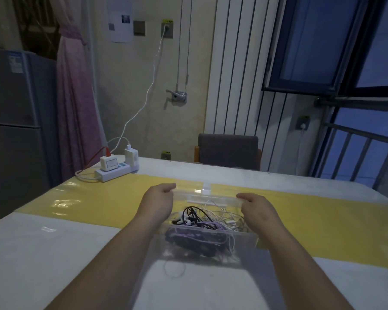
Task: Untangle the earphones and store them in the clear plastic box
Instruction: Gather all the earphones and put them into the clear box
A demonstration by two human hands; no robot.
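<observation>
A person's two bare hands reach forward over a clear plastic box [211, 245] that sits on the bench [54, 242], partly on a yellow mat [112, 204] running across the white surface. The left hand [158, 201] and the right hand [259, 209] each pinch one end of the box's clear lid [207, 198], which is raised along the far edge of the box; both grips are clenched on that lid, thumbs and fingers closed over its ends. Inside the box lies a tangled heap of earphones [202, 222]: white cords toward the right, a black cord looping up in the middle, and purple cords bunched against the near wall. A loose loop of thin cord [174, 269] lies on the bench just in front of the box, though through the blurred clear plastic it is hard to tell whether it belongs to the heap. At the far left corner of the bench a white power strip [114, 172] holds two white chargers, with a red cable and a white cable running from them. Beyond the bench stand a grey chair [229, 151], a pink curtain [76, 97] and a grey refrigerator [16, 119].
</observation>
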